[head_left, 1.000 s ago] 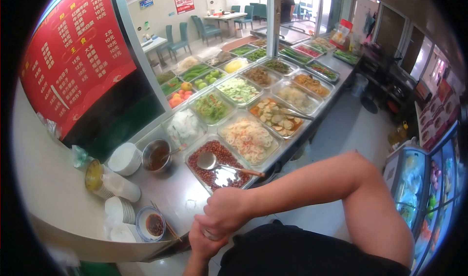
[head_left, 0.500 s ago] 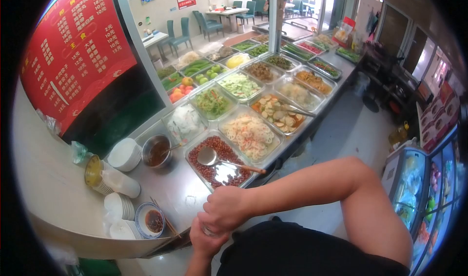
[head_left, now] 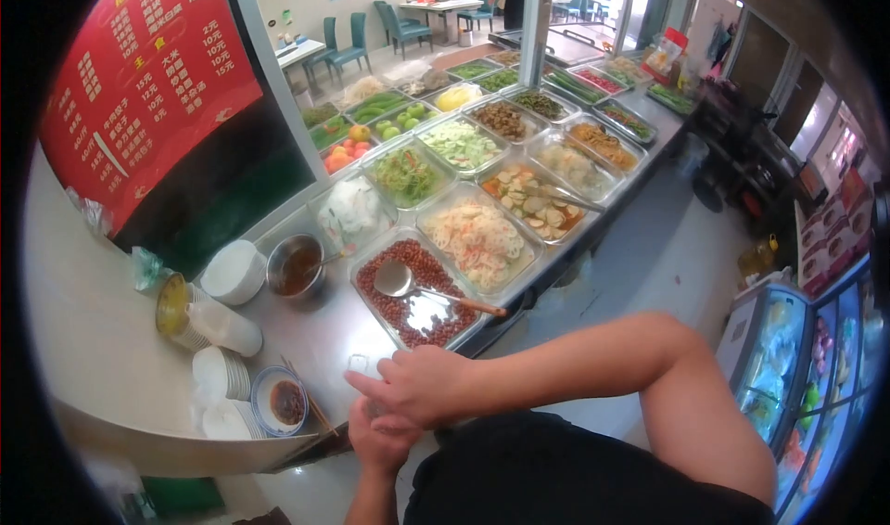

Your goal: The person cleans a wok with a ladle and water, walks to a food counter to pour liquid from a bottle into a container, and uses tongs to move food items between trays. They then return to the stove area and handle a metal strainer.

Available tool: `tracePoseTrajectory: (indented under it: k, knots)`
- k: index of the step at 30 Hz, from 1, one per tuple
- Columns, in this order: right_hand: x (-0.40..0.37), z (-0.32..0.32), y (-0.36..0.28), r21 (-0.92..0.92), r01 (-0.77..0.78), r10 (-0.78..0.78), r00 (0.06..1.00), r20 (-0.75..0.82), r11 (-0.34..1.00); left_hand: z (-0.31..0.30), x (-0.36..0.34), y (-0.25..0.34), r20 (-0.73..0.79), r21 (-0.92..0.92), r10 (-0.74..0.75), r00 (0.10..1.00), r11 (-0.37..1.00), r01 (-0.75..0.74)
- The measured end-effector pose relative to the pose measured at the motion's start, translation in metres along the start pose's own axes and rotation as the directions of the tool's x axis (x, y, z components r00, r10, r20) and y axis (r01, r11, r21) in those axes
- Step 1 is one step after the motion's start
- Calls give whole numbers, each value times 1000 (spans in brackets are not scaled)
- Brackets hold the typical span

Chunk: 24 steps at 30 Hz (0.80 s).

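Note:
Both hands meet low in the centre, over the counter's front edge. My right hand (head_left: pixel 425 382) reaches across from the right and lies on top, its index finger pointing left and its other fingers curled. My left hand (head_left: pixel 380 432) comes up from below and is closed around something clear and small, mostly hidden; I cannot tell what it is. At my right fingertips is a small whitish, see-through piece (head_left: pixel 361 364). Just beyond the hands stands a glass tray of peanuts (head_left: pixel 394 323) with a wooden-handled ladle (head_left: pixel 445 296) resting across it.
Left on the counter are a blue-rimmed bowl of dark sauce (head_left: pixel 280 402), chopsticks (head_left: pixel 312 397), stacked white bowls (head_left: pixel 222 374) and a metal pot (head_left: pixel 296 265). Trays of sliced lotus root (head_left: pixel 477 247) and other dishes run backward. A lit display fridge (head_left: pixel 779 339) stands right. One person (head_left: pixel 513 1) stands far back.
My right hand has loosened from a tight fist over the left, its index finger now stretched out. A whitish piece shows at its fingertips. Both hands shifted slightly left.

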State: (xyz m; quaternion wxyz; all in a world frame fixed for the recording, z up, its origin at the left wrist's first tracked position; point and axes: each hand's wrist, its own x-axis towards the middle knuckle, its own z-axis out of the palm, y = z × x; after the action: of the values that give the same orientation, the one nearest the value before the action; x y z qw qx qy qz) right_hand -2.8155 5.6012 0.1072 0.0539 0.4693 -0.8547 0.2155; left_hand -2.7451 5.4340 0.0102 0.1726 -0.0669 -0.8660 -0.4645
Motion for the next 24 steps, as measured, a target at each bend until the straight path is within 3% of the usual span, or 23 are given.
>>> tracePoseTrajectory:
  k: [1,3,4,6,7,11,12,14,19,20,22,23,24]
  knots:
    - [-3,-2,-3,6,7,-7,1000,7,1000,2,-1,-6,-6,2,-10,1000,1000,10]
    - [-13,-5,-7,148,-55,52,998,19,987,11,-1,-30,-55,-377,-334,941,880,290]
    - [-21,-1,-5,152,-45,42,999,26,987,10,-1,-38,-65,-377,-342,937,878,294]
    - [-45,15,5,142,-173,149,975,166,975,7,-5,-53,-181,-211,-346,921,928,307]
    - [-59,20,10,125,-292,262,942,211,948,7,-8,-64,-200,-220,-396,896,909,353]
    - [-130,54,45,-28,-628,599,727,336,777,8,-22,-118,-327,-184,-509,796,861,475]
    - [-151,65,57,-77,-705,677,636,372,705,8,-19,-122,-325,-185,-510,797,860,475]
    - [-212,105,82,11,-792,761,591,267,611,10,-13,-129,-460,-111,-467,755,874,473]
    - [-300,138,93,-64,-904,863,380,333,423,25,4,-176,-516,-95,-501,694,839,535]
    - [-313,145,92,-63,-907,866,376,330,417,28,8,-183,-502,-176,-559,660,813,555]
    - [-338,157,88,-83,-946,898,268,349,315,34,16,-185,-474,-254,-613,633,783,568]
    - [-349,164,86,-81,-948,901,261,346,306,37,20,-184,-563,-121,-529,635,813,569]
    - [-360,170,83,-85,-966,909,196,367,243,40,23,-183,-638,14,-431,638,822,570]
